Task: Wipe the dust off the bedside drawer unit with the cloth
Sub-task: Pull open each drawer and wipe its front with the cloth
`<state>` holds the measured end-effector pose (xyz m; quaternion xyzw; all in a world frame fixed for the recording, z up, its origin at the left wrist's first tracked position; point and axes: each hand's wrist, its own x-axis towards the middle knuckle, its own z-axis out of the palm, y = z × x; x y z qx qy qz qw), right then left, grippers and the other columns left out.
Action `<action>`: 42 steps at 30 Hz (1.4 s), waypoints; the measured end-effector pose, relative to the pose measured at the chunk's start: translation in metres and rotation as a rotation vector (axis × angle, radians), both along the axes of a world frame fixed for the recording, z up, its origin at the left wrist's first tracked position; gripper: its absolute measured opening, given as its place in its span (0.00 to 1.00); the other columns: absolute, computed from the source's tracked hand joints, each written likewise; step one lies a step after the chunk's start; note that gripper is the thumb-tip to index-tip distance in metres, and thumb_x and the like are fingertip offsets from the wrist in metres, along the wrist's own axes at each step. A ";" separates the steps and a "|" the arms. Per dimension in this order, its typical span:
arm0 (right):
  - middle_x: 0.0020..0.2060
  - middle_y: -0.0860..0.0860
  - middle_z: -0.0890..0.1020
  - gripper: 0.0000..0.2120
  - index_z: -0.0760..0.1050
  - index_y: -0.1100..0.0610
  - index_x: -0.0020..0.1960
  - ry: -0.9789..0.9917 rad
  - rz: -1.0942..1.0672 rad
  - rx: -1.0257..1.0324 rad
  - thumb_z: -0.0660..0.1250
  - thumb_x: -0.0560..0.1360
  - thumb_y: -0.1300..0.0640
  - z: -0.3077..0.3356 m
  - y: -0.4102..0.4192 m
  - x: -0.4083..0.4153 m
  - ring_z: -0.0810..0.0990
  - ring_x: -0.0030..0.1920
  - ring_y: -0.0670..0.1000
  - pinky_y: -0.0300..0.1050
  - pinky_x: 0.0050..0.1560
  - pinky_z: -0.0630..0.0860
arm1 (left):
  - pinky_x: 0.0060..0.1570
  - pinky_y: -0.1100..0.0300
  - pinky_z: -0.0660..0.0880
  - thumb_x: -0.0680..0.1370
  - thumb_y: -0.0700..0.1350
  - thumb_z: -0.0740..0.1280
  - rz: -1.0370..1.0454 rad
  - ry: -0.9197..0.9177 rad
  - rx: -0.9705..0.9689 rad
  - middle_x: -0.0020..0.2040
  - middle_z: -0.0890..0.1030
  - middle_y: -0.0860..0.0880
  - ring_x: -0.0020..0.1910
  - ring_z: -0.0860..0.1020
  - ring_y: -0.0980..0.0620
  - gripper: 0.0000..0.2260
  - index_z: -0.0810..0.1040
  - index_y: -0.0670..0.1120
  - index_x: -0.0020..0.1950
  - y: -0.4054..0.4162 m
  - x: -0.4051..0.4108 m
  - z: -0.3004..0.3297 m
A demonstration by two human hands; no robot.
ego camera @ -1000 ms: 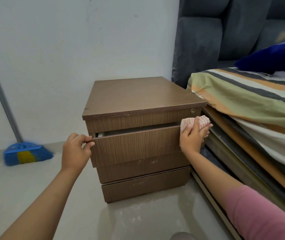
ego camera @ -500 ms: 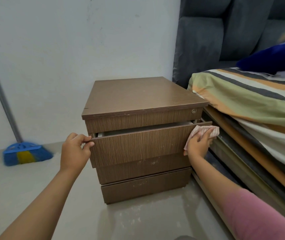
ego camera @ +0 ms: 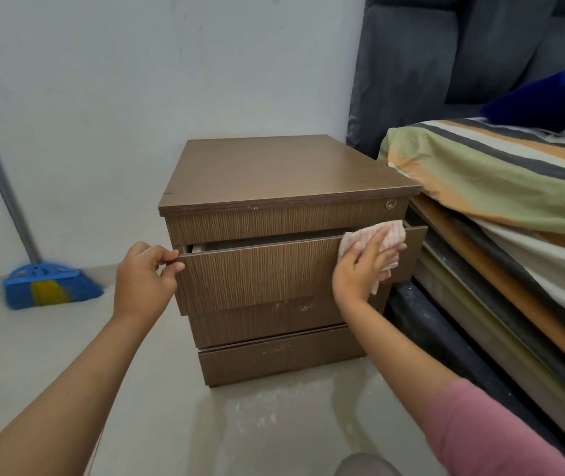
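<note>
White wall [ego camera: 137, 80], grey floor [ego camera: 34, 355], striped bed [ego camera: 497, 173], blue broom [ego camera: 51, 286].

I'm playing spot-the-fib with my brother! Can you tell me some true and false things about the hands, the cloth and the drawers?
1. The right hand presses the cloth on the top drawer front. True.
2. The top drawer is fully closed. False: it is pulled out a little.
3. The left hand grips the top drawer's left edge. True.
4. The cloth lies on top of the drawer unit. False: it is on the drawer front.
5. A broom rests by the wall. True.
</note>
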<state>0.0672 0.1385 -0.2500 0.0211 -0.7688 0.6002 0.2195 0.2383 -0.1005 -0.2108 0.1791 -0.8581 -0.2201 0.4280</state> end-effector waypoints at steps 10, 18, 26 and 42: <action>0.74 0.56 0.31 0.32 0.38 0.44 0.76 -0.061 0.063 0.118 0.49 0.76 0.42 -0.066 -0.010 0.013 0.34 0.74 0.60 0.71 0.68 0.41 | 0.38 0.65 0.67 0.70 0.37 0.72 -0.032 -0.006 -0.042 0.40 0.74 0.47 0.39 0.72 0.53 0.07 0.81 0.38 0.47 -0.005 0.002 0.001; 0.73 0.61 0.30 0.33 0.38 0.51 0.76 0.124 0.054 0.083 0.50 0.79 0.43 -0.031 -0.023 0.010 0.32 0.74 0.61 0.67 0.70 0.39 | 0.41 0.70 0.67 0.71 0.36 0.72 -0.086 -0.009 -0.163 0.43 0.78 0.45 0.41 0.75 0.52 0.06 0.81 0.38 0.46 -0.006 0.005 -0.001; 0.73 0.55 0.29 0.32 0.34 0.45 0.75 0.273 0.176 0.312 0.48 0.79 0.40 -0.059 -0.083 0.049 0.30 0.73 0.59 0.63 0.69 0.35 | 0.43 0.61 0.73 0.71 0.36 0.72 -0.085 -0.009 -0.209 0.43 0.81 0.43 0.41 0.77 0.51 0.06 0.81 0.37 0.47 -0.007 0.004 -0.003; 0.74 0.61 0.34 0.31 0.42 0.51 0.77 0.323 0.118 0.240 0.49 0.79 0.42 -0.047 -0.108 0.055 0.31 0.74 0.60 0.65 0.68 0.33 | 0.42 0.69 0.69 0.71 0.35 0.72 -0.075 0.072 -0.120 0.41 0.80 0.45 0.40 0.76 0.53 0.05 0.82 0.39 0.46 -0.005 0.001 -0.008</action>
